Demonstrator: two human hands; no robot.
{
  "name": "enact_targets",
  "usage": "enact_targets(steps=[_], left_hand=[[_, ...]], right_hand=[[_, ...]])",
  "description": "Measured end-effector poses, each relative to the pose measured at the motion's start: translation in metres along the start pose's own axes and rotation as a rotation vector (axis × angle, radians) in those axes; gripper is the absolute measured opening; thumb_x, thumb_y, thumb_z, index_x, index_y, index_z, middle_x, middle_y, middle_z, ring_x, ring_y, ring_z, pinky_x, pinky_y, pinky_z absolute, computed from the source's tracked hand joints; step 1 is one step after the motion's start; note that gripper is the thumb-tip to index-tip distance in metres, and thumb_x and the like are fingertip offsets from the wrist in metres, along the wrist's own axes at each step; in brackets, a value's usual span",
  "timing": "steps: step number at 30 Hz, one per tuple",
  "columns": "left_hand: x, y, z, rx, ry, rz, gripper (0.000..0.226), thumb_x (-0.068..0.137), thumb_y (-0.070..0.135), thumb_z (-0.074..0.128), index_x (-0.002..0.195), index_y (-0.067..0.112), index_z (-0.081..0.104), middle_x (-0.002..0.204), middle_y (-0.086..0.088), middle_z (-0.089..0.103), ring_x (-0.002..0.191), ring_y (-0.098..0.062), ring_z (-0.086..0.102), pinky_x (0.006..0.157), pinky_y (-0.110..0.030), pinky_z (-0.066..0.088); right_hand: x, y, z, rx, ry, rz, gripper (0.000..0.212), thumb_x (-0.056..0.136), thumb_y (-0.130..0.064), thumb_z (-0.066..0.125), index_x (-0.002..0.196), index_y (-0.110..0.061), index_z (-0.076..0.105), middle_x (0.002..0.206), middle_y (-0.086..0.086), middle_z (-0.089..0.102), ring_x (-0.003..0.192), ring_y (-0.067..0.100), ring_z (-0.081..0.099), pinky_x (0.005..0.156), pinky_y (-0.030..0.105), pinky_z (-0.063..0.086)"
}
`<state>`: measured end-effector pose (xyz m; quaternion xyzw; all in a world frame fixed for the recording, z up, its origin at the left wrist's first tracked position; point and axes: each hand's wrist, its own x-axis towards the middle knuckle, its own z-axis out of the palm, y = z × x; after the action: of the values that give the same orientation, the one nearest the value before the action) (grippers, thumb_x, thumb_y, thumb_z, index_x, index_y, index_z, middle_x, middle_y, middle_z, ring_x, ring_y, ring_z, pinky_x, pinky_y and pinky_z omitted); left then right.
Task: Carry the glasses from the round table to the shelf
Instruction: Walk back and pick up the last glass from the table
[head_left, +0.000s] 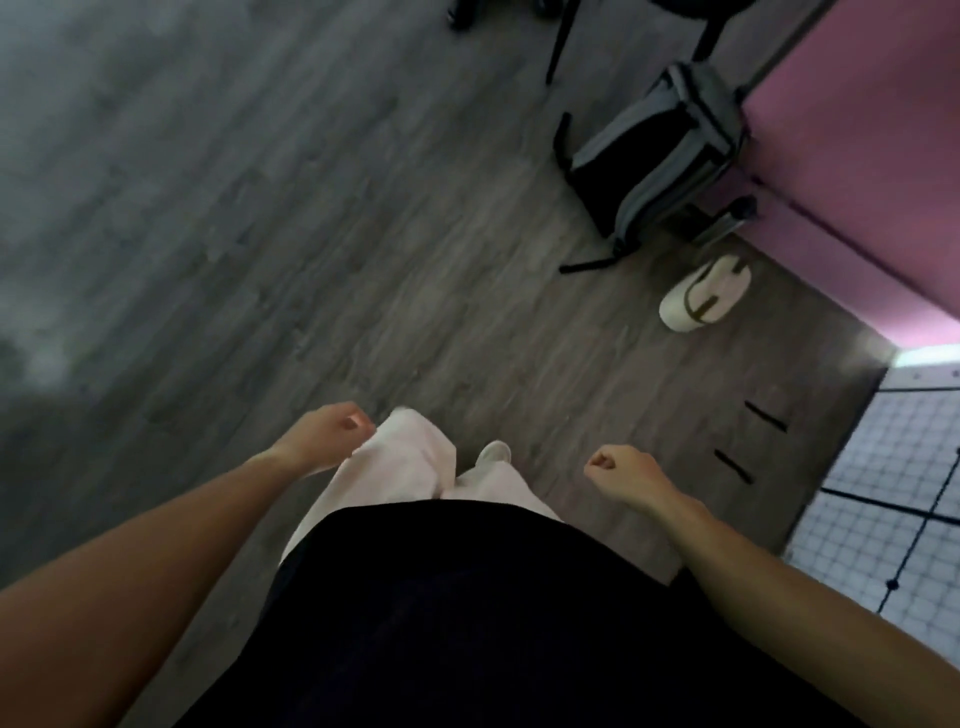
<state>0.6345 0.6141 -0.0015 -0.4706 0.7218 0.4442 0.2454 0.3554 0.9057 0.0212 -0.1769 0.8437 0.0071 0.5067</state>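
Glasses, round table and shelf were all out of sight as I crossed the floor (260, 208), left hand (332, 431) and right hand (623, 470) loosely curled, empty, so nothing looked delivered

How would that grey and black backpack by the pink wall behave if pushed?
The grey and black fabric backpack looks soft-sided, so it would probably deform before sliding. It stands upright on the wood floor, so a high push may tip it. Weight cannot be judged.
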Motion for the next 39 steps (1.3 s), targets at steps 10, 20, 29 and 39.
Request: enact_targets(steps=[10, 20, 29, 39], left_hand=[[0.119, 0.046, -0.135, 0.102, -0.086, 0.026, 0.011, 0.087, 0.039, 0.063, 0.079, 0.033, 0.063, 0.086, 0.008, 0.070, 0.085, -0.015, 0.065, 0.085, -0.032, 0.052], [0.226, 0.094, -0.289, 0.100, -0.063, 0.024, 0.016, 0.093, 0.027, 0.064, 0.077, 0.025, 0.062, 0.066, 0.008, 0.066, 0.064, -0.015, 0.064, 0.076, -0.028, 0.052], [0.331, 0.188, -0.375, 0.196, -0.131, 0.031, 0.013, 0.094, 0.033, 0.060, 0.086, 0.024, 0.063, 0.082, 0.000, 0.071, 0.064, -0.012, 0.066, 0.065, -0.021, 0.049], [0.465, 0.370, -0.476, 0.233, -0.047, 0.103, 0.016, 0.094, 0.032, 0.061, 0.078, 0.031, 0.058, 0.071, 0.007, 0.066, 0.063, -0.009, 0.064, 0.072, -0.026, 0.051]], right_hand=[[0.090, -0.148, -0.094, 0.022, 0.002, -0.014, 0.013, 0.091, -0.032, 0.060, 0.090, -0.023, 0.069, 0.094, -0.002, 0.069, 0.102, 0.022, 0.064, 0.079, 0.025, 0.043], [0.147, -0.321, -0.184, 0.185, 0.071, -0.103, 0.018, 0.087, -0.035, 0.057, 0.092, -0.024, 0.070, 0.093, -0.004, 0.072, 0.092, 0.019, 0.064, 0.080, 0.029, 0.049], [0.232, -0.338, -0.271, 0.246, -0.013, 0.019, 0.022, 0.079, -0.035, 0.056, 0.085, -0.020, 0.071, 0.083, -0.005, 0.070, 0.081, 0.015, 0.064, 0.078, 0.034, 0.053], [0.365, -0.361, -0.487, 0.247, 0.058, -0.012, 0.024, 0.090, -0.030, 0.056, 0.091, -0.011, 0.071, 0.094, 0.006, 0.071, 0.093, 0.026, 0.066, 0.083, 0.039, 0.055]])
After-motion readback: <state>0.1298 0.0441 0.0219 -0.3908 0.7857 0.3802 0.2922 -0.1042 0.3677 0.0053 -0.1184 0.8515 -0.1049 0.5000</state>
